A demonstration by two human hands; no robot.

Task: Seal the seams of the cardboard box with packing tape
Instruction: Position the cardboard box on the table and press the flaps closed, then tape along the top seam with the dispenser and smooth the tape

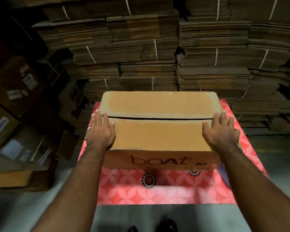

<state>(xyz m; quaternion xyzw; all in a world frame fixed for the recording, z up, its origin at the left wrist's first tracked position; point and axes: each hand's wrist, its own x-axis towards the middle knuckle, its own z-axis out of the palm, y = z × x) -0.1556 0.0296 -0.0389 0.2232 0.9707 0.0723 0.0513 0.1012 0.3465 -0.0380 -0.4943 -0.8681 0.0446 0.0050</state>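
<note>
- Head view is showing the left hand [100, 129] lying flat on the left end of a brown rectangular cardboard box [159, 129], fingers spread and reaching over the top edge, thumb pointing inward along the near flap.
- A pale ring is showing on one finger at the outer side of that hand.
- The right hand [222, 130] is resting the same way on the right end of the box, palm down, fingers fanned apart, gripping nothing.
- Both bare forearms are stretching in from the near corners of the picture.
- Between the two hands, the dark centre seam [156, 118] where the two top flaps meet is running left to right; it is gaping slightly, and no tape is showing across it.
- Paler torn patches are edging the far flap.
- On the near side wall of the box, the dark printed word "boAt" [161, 160] is facing the person.
- The box is sitting on a pink-red floral patterned cloth [157, 191], which is covering a raised surface and lying over a grey floor [40, 213].
- At the near edge, the tips of two black shoes [157, 226] are peeking in.
- Behind the box, tall stacks of flattened brown cardboard sheets [141, 52], bundled with white straps, are filling the far wall.
- On the left, assembled brown cartons with white labels [18, 101] are standing piled in shadow.
</note>
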